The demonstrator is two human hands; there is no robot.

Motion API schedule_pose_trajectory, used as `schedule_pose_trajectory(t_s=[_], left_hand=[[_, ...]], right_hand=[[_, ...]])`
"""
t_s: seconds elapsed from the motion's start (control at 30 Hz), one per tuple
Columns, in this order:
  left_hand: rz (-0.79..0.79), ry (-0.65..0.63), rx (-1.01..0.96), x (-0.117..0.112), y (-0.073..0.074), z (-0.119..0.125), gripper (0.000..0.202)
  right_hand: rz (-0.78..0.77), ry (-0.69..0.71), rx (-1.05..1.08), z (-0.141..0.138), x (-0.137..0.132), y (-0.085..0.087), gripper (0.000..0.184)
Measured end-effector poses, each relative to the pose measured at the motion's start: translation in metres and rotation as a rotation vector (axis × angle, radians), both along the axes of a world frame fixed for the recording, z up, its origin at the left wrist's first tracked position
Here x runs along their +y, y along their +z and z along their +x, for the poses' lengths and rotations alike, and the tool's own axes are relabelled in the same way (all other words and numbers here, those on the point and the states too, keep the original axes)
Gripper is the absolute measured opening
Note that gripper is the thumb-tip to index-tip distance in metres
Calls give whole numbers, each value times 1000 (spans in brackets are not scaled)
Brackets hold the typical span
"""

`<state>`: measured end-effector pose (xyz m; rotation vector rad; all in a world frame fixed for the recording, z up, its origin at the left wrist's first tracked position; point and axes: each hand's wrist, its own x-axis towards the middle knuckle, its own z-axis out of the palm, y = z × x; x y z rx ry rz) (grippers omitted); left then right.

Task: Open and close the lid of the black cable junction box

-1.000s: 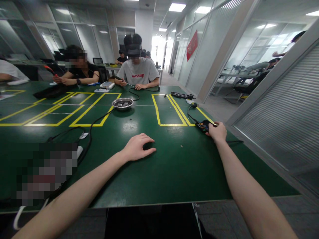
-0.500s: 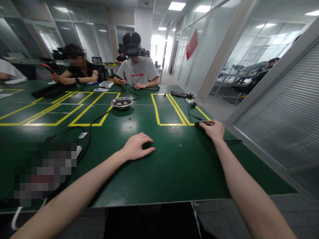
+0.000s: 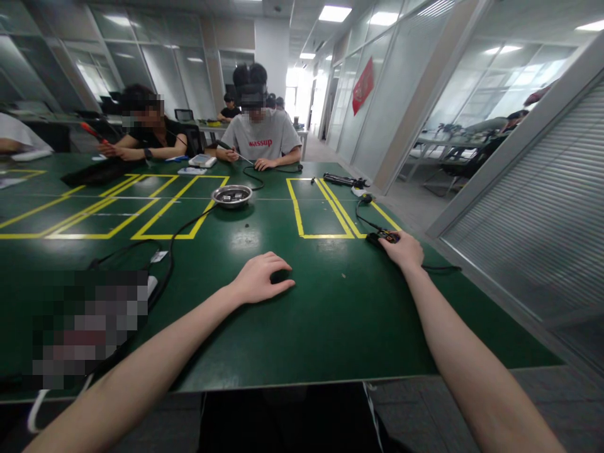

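Observation:
My left hand rests on the green table near its middle, fingers curled down with a gap under them and nothing visible in them. My right hand reaches to the table's right side and lies over a small black device with orange marks, its fingers closed on the device's near end. A black cable runs from the device toward the far right corner.
A metal bowl with small parts sits mid-table among yellow tape rectangles. Black cables cross the left side beside a power strip. Two people sit at the far edge with tools. A black tool lies far right.
My right hand slid left over the black device, covering most of it. My left hand has stayed where it was.

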<state>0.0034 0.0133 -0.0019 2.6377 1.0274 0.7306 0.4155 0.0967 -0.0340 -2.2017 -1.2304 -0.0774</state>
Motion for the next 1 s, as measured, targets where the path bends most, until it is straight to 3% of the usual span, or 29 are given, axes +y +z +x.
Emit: schedule_pose_trajectory(t_s=[0.13, 0.23, 0.3, 0.4, 0.5, 0.57, 0.67, 0.83, 1.0], left_hand=[[-5, 1, 11, 0, 0, 1, 24], [-10, 1, 8, 1, -1, 0, 25], [-13, 10, 0, 1, -2, 0, 28], [10, 22, -43, 0, -2, 0, 36], [31, -53, -87, -1, 1, 0, 38], [7, -114, -75, -3, 3, 0, 31], [-22, -90, -31, -7, 4, 1, 27], [-9, -35, 13, -8, 5, 1, 41], [-4, -27, -14, 3, 1, -6, 26]], right_hand=[[-24, 102, -4, -12, -2, 4, 37], [-35, 285, 13, -37, -5, 6, 36], [-19, 494, 34, -63, -10, 7, 33], [57, 928, 70, -107, -28, 10, 29], [28, 1366, 118, -148, -55, 17, 30], [-17, 1541, 148, -166, -70, 23, 28], [-37, 1612, 170, -178, -82, 27, 23], [47, 1549, 198, -175, -80, 25, 26], [151, 1454, 149, -171, -80, 28, 31]])
